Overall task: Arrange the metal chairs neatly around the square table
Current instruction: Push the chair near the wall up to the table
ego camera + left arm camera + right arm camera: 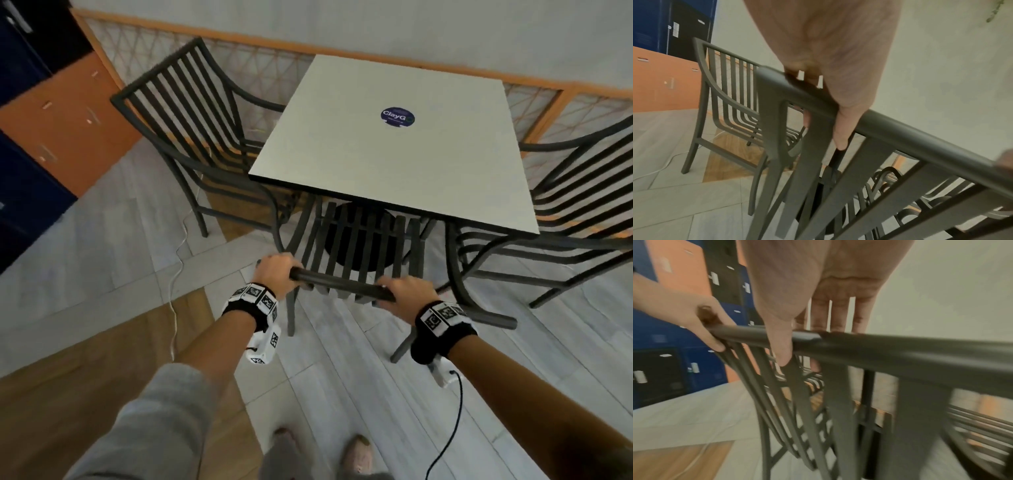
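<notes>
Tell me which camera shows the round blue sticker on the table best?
The head view: the sticker lies in plain sight on the square table. Neither wrist view shows it; both are filled with chair slats.

Floor (pixel 359 370): pale grey planks with wood-toned patches at left.
On floor: desk (pixel 394 144), three dark metal chairs, a white cable (pixel 176 274) at left.
Desk top: a round blue sticker (pixel 397 116), far-centre.

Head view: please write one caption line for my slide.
Both hands, left hand and right hand, grip the near chair at the square table.
</notes>
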A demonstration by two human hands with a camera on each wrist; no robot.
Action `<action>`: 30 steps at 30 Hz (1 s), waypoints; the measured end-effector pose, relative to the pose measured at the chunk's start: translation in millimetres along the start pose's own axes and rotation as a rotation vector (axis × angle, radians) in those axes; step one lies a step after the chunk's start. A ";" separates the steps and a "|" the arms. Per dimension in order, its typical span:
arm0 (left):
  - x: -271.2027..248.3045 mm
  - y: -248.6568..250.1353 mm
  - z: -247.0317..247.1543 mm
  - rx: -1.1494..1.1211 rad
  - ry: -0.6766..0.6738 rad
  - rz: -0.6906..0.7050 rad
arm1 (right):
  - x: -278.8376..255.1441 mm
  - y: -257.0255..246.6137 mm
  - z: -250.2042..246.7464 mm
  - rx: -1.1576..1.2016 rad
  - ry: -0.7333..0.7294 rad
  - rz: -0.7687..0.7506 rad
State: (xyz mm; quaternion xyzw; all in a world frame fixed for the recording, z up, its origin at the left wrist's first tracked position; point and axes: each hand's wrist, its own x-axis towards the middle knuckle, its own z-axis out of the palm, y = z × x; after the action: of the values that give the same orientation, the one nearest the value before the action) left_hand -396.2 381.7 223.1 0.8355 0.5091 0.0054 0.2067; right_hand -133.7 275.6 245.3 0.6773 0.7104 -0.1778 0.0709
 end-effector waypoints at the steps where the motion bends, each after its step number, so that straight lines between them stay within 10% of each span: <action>1: -4.8 -11.6 -2.3 -0.027 0.042 0.019 | 12.8 -18.3 -3.3 0.010 -0.010 -0.045; 8: -12.5 -139.8 -51.9 0.031 0.047 -0.025 | 127.0 -162.5 -25.4 0.018 0.047 -0.341; 17: 40.5 -359.4 -161.4 0.140 0.026 -0.086 | 315.2 -313.9 -54.6 0.096 -0.011 -0.218; 30: 251.1 -487.8 -206.4 0.439 -0.063 -0.113 | 549.6 -330.0 -35.0 0.305 -0.099 0.104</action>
State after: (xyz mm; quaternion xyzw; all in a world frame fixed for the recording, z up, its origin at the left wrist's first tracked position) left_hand -734.5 859.3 190.1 0.8305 0.5372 -0.1430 0.0357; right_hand -494.4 796.4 141.7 0.7064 0.6347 -0.3130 0.0114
